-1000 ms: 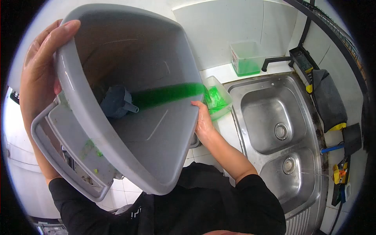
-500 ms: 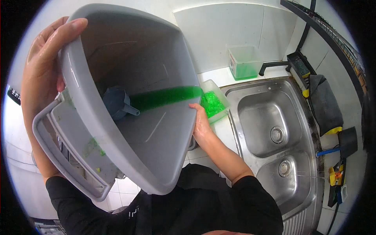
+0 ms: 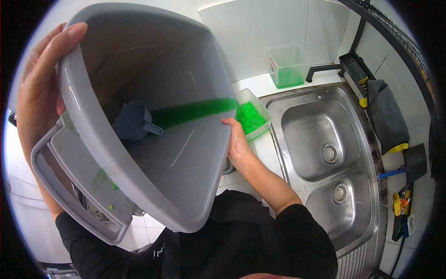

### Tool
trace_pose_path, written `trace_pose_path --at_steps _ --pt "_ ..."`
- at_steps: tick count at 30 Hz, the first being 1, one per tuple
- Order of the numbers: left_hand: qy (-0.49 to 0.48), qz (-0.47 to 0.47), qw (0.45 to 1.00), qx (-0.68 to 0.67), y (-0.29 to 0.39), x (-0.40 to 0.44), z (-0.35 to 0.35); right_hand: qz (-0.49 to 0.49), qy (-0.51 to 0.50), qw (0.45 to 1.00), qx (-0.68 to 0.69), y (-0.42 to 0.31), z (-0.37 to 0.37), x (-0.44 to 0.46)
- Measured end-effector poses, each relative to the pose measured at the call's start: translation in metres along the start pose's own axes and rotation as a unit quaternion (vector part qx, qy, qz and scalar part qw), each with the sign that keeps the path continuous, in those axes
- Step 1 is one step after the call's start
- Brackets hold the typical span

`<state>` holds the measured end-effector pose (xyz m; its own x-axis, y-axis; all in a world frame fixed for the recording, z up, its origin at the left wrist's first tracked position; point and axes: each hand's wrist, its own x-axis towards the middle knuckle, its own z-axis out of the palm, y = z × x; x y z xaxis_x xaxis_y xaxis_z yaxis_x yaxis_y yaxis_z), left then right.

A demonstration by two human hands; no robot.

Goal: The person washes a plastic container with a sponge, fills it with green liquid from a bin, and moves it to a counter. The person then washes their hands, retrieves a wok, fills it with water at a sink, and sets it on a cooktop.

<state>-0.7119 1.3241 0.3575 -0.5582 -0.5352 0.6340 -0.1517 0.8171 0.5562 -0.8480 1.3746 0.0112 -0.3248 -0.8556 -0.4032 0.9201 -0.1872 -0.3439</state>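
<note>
A large grey plastic bin is tilted on its side in front of me, its far corner over a clear plastic container. Green liquid runs in a stream along the bin's inside and into that container, where it ripples. A grey funnel lies inside the bin. My left hand grips the bin's upper left rim, thumb over the edge. Closed on the rim near the pouring corner is my right hand, wet, with its thumb on the edge.
A double steel sink is set in the counter at right. Behind it stands another clear container with green liquid, beside a black faucet. A grey cloth and a blue-handled tool hang on the right wall under a black rack.
The bin's left end, with my left hand on it, has shifted slightly left in view. Green liquid keeps flowing; the grip of both hands looks the same.
</note>
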Motion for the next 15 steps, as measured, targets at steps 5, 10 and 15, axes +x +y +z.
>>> trace_pose_path --at_steps 5,10,15 --pt "0.041 0.002 0.999 0.034 0.010 -0.006 0.007 -0.011 0.015 1.000 -0.014 -0.005 0.007 -0.010" --pt "0.042 -0.023 0.998 0.043 0.015 -0.005 0.004 -0.009 0.011 1.000 -0.003 -0.005 0.006 -0.009" --pt "0.054 -0.030 0.995 0.079 0.012 -0.004 0.000 -0.005 0.017 1.000 -0.009 -0.005 0.006 -0.010"
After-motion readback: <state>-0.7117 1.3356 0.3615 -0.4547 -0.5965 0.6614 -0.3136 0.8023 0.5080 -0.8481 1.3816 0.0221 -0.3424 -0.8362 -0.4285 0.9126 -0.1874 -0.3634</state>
